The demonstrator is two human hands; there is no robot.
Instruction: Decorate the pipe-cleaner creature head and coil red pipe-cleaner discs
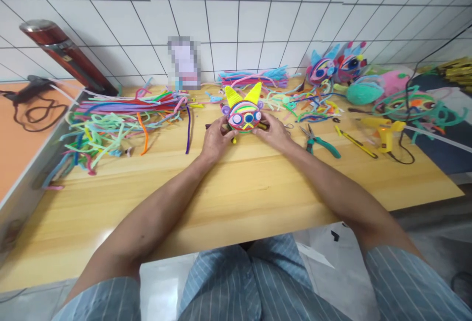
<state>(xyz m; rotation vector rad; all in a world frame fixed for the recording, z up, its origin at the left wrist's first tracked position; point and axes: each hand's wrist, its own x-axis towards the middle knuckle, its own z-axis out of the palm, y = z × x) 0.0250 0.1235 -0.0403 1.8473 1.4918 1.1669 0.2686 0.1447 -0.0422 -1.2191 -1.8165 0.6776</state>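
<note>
A round pipe-cleaner animal figure point(246, 109) is held over the wooden table point(236, 188), facing me. It has two yellow pointed ears, purple side pieces, large round eyes and striped bands in several colours. My left hand point(217, 138) grips its left side, fingers curled round the edge. On its other side my right hand point(272, 131) grips it the same way. Dark stick-like pieces show partly behind the hands. Right of my right hand lie teal-handled pliers point(320, 143), then a yellow craft knife point(357, 143) and a yellow glue gun point(385, 131).
Loose and bundled pipe cleaners point(121, 114) cover the table's left part, with more bundles point(254, 76) at the back. Finished pipe-cleaner figures point(324, 68) stand at the back right by the tiled wall. A brown flask point(70, 58) stands at the left. The glue gun's cord hangs at the right.
</note>
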